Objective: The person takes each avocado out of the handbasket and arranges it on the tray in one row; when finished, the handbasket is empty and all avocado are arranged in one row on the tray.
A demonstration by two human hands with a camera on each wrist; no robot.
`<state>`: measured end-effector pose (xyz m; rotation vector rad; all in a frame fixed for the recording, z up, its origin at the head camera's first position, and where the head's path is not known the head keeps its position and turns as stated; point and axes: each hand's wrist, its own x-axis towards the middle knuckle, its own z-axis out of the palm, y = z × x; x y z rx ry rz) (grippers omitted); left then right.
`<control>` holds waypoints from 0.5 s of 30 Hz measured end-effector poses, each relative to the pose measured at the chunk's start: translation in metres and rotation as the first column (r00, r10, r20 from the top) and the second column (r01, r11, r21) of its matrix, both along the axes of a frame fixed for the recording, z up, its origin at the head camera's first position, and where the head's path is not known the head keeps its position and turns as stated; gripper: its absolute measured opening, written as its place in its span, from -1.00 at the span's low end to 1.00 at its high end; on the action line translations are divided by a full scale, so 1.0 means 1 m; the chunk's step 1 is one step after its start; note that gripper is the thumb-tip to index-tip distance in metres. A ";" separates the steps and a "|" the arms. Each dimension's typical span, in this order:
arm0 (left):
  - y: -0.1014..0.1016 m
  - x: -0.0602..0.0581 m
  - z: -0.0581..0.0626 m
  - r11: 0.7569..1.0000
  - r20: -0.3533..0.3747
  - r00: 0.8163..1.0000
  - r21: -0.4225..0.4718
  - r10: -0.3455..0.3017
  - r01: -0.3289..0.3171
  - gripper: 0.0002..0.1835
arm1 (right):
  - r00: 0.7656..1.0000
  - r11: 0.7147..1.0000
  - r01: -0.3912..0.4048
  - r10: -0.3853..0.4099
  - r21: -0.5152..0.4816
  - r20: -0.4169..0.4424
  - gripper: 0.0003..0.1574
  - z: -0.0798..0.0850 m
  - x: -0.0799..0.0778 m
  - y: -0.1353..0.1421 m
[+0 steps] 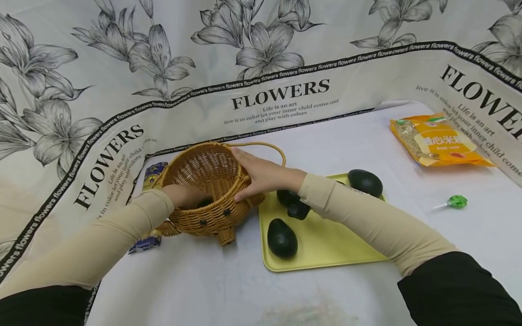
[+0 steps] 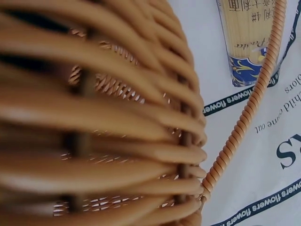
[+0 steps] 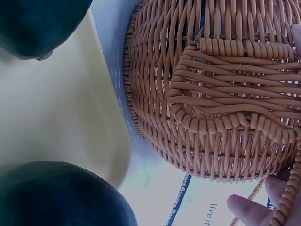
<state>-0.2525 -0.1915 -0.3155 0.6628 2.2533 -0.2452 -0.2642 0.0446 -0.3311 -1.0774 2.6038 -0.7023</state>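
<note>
A brown wicker basket (image 1: pixel 195 224) with an animal's eyes, snout and ears stands tilted toward me on the white table. My left hand (image 1: pixel 185 196) reaches inside over its left rim. Its fingers are mostly hidden, curled at a dark green thing (image 1: pixel 205 201) that looks like an avocado. The weave covers most of that hand's work in the left wrist view. My right hand (image 1: pixel 267 174) grips the basket's right rim, thumb toward me. Right of the basket, a yellow tray (image 1: pixel 326 253) holds several dark green avocados, one at its near left corner (image 1: pixel 282 238).
A pasta packet (image 2: pixel 247 42) lies left of the basket, partly behind it. An orange food bag (image 1: pixel 442 140) lies at the far right, with a green lollipop (image 1: pixel 457 201) nearer. Flower-printed cloth (image 1: pixel 281 97) rises behind the table. My right forearm crosses above the tray.
</note>
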 end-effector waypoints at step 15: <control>-0.004 -0.005 0.006 0.999 -0.056 0.998 0.050 -0.010 0.013 -0.56 | 1.000 1.000 0.007 -0.007 -0.004 0.004 0.57 0.002 0.001 0.001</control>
